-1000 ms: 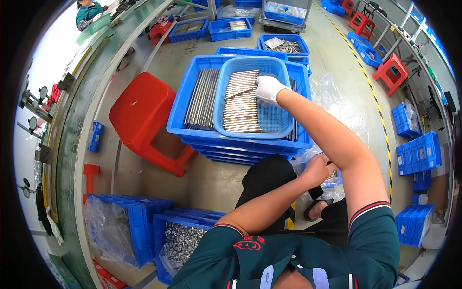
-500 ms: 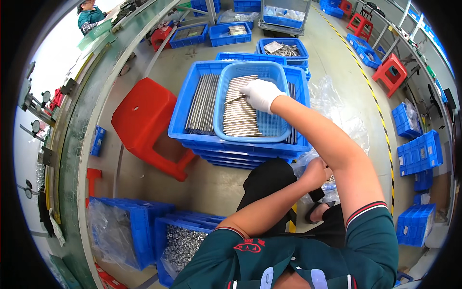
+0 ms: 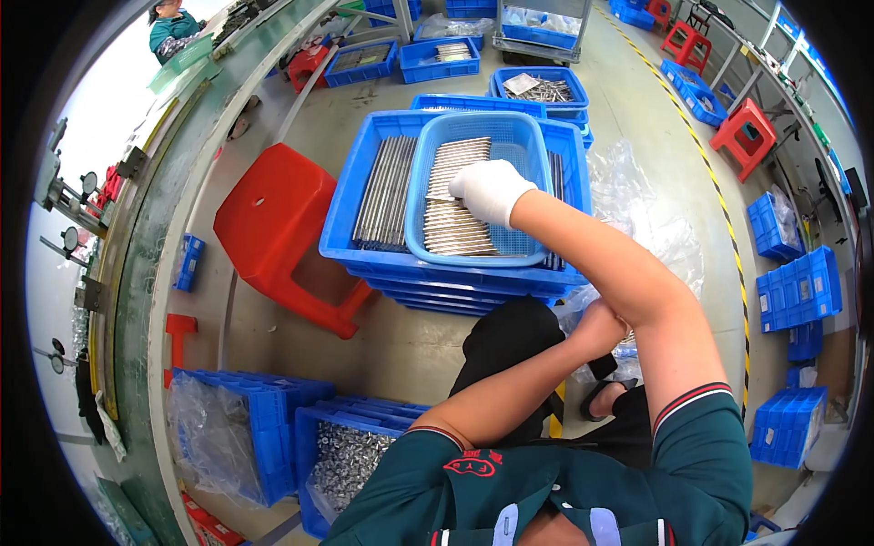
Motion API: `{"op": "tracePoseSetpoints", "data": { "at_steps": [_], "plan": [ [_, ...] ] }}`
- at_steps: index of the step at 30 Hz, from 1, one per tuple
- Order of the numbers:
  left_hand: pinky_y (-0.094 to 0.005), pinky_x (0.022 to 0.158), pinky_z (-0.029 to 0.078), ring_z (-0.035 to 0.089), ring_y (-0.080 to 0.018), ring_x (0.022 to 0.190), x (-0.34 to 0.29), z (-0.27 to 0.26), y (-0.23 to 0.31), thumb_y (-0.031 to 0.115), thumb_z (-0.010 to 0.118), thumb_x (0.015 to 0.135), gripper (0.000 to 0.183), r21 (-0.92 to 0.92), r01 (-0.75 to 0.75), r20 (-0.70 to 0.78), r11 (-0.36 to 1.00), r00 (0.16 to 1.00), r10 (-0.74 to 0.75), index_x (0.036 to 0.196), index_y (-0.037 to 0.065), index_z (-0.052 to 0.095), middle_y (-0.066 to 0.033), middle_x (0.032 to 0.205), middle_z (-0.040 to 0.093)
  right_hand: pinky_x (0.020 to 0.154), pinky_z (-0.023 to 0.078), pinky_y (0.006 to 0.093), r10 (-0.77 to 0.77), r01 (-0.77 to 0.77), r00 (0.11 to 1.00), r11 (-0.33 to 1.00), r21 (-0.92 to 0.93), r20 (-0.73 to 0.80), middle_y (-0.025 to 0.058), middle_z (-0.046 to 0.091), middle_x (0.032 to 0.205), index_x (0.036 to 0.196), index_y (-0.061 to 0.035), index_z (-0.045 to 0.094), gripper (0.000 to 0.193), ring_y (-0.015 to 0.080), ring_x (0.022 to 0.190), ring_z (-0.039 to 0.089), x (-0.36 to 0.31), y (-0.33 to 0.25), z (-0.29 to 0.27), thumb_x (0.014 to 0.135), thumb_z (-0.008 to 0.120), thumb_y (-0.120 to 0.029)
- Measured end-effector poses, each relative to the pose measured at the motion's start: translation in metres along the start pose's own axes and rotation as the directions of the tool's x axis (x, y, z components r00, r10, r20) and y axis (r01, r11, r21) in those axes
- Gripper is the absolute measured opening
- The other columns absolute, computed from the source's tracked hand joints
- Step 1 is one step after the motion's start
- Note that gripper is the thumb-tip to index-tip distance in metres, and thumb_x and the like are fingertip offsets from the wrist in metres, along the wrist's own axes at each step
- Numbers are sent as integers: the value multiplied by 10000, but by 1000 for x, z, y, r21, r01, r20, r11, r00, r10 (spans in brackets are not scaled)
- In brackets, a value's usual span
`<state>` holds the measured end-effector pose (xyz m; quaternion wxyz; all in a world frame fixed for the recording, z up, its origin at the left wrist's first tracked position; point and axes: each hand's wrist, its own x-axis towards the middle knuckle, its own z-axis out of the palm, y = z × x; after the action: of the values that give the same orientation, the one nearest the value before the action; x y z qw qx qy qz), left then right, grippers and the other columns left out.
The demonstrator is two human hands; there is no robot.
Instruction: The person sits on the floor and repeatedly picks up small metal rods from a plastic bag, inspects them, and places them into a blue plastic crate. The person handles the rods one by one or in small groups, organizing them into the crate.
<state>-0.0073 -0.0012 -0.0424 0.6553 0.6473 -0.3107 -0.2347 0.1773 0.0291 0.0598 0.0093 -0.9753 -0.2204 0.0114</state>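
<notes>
My right hand [image 3: 492, 193], in a white glove, reaches into a light blue basket [image 3: 523, 241]. Its fingers are closed at a metal rod [image 3: 439, 197] that lies on a row of short shiny rods [image 3: 458, 234]; the fingertips are partly hidden. The basket rests on a larger blue crate [image 3: 339, 238], where long grey rods [image 3: 386, 191] lie side by side to the left. My bare left hand [image 3: 601, 329] is lower down, beside clear plastic [image 3: 651, 250]. My right forearm covers its fingers, and a bit of something shiny shows past it.
A red stool [image 3: 278, 205] stands left of the crates. Nearer me, a blue bin holds small metal parts [image 3: 346, 464]. A long workbench [image 3: 150, 237] runs along the left, with a person [image 3: 173, 32] at its far end. Blue crates [image 3: 799, 289] line the right side.
My right hand has shifted slightly down, and the rod that stuck out tilted from its fingers now lies nearly level on the row. My left hand has hardly moved.
</notes>
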Motion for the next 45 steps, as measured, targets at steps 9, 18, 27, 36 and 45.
{"op": "tracePoseSetpoints", "data": {
  "at_steps": [9,18,27,36,45],
  "plan": [
    [-359,753,471,588,-210,916,1,-4,7,87,628,787,235,-4,-19,66,1000,998,19,993,-18,590,-155,985,638,658,534,395,-51,50,999,997,-66,-11,170,660,837,840,-25,677,168,311,792,661,-3,-2,10,737,544,-26],
    [-388,702,474,632,-297,780,-4,-6,15,205,609,837,240,25,160,166,987,973,-162,911,-22,637,-194,796,636,684,502,375,-69,67,908,998,-19,-413,128,633,851,894,-96,638,136,307,791,621,-64,45,-22,785,559,-117],
    [-197,584,377,477,-61,615,-4,-19,28,164,585,893,179,-329,341,132,881,940,-314,954,-3,603,-8,713,571,729,483,372,652,-555,586,755,349,-480,136,645,909,979,-79,628,265,285,818,622,-263,188,24,822,506,-254],
    [-202,587,377,484,-71,627,6,-3,30,169,587,901,183,-397,450,176,800,893,-415,956,-5,597,-21,710,567,576,507,382,411,-716,614,649,256,674,160,671,764,788,-29,696,223,242,638,647,-359,255,289,710,585,-205],
    [-234,590,394,498,-103,623,5,4,28,150,572,905,192,-353,514,104,782,852,-513,957,-35,578,-50,705,556,671,524,387,540,-722,665,641,260,516,123,673,821,818,-99,693,171,270,760,660,-302,193,377,744,572,-194]
  ]
}}
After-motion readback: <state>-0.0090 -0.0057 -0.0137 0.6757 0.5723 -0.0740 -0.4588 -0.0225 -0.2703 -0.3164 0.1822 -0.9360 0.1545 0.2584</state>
